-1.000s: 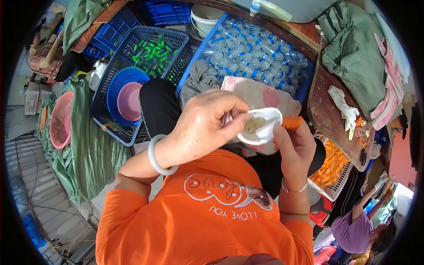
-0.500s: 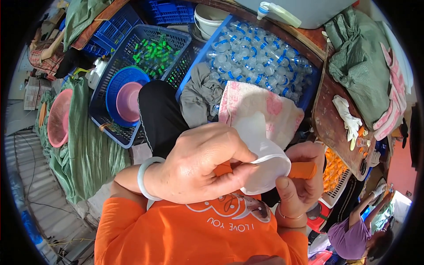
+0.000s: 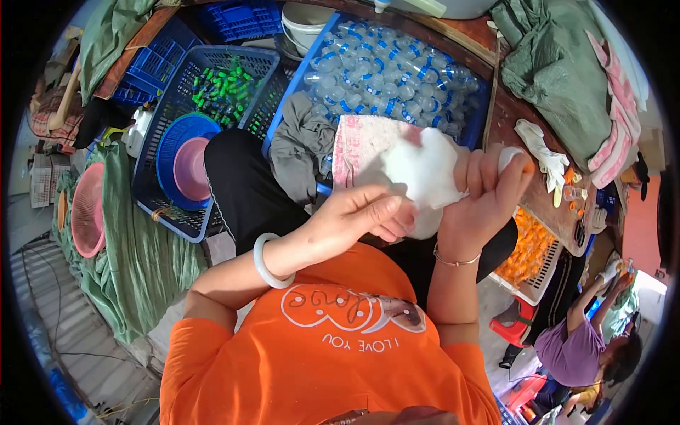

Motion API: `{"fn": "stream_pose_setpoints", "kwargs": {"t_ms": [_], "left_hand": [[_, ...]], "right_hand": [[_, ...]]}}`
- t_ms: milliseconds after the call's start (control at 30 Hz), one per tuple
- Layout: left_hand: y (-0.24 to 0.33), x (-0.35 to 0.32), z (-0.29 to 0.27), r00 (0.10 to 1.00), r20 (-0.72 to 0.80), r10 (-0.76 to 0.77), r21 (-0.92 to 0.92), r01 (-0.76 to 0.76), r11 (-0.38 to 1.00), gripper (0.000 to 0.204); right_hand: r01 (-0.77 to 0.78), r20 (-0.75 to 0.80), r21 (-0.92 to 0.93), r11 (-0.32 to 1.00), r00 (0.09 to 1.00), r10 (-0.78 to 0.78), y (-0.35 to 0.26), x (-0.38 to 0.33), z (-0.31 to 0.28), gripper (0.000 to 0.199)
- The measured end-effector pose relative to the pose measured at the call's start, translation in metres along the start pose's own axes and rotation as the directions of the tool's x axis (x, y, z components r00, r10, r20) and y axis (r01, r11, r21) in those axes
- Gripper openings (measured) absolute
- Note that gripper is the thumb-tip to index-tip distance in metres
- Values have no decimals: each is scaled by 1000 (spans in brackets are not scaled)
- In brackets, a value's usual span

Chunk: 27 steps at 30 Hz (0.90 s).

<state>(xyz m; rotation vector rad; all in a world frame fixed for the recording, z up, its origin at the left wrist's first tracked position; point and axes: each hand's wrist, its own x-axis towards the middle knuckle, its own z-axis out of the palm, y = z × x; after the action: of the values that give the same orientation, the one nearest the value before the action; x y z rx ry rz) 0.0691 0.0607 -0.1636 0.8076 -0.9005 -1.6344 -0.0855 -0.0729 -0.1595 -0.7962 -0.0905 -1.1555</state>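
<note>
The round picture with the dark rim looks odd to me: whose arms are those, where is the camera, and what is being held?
No machine here: a person wears a wide-angle camera on the head, looking down, so edges bend and the orange shirt fills the bottom. The left hand, with a pale bangle on its wrist, and the right hand meet around a soft white bag; something small and orange peeks out at the right hand's fingertips. Beyond lie a blue crate of clear bottles, a blue basket with green pieces, and a tray of orange pieces. Another person sits at the lower right.
</note>
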Motion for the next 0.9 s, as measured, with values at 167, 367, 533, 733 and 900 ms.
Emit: {"fn": "stream_pose_setpoints", "kwargs": {"t_ms": [167, 367, 533, 733, 900], "left_hand": [[-5, 10, 5, 980, -50, -195, -335, 168, 927, 55], [-7, 12, 11, 989, -148, -23, -600, -71, 797, 53], [-13, 18, 7, 990, -126, -58, -507, -14, 862, 68], [-33, 18, -1, 969, -172, -178, -577, 47, 815, 66], [-47, 23, -11, 943, -179, -279, -636, 105, 764, 64]], "right_hand": [[251, 161, -858, 449, 960, -229, 21, -38, 42, 14], [306, 378, -816, 490, 924, 52, 27, -41, 40, 14], [-91, 174, -692, 716, 942, 287, 40, -44, 41, 14], [-485, -58, -156, 860, 874, 483, 53, -44, 27, 14], [-342, -91, -452, 824, 936, 339, 57, -42, 42, 13]]}}
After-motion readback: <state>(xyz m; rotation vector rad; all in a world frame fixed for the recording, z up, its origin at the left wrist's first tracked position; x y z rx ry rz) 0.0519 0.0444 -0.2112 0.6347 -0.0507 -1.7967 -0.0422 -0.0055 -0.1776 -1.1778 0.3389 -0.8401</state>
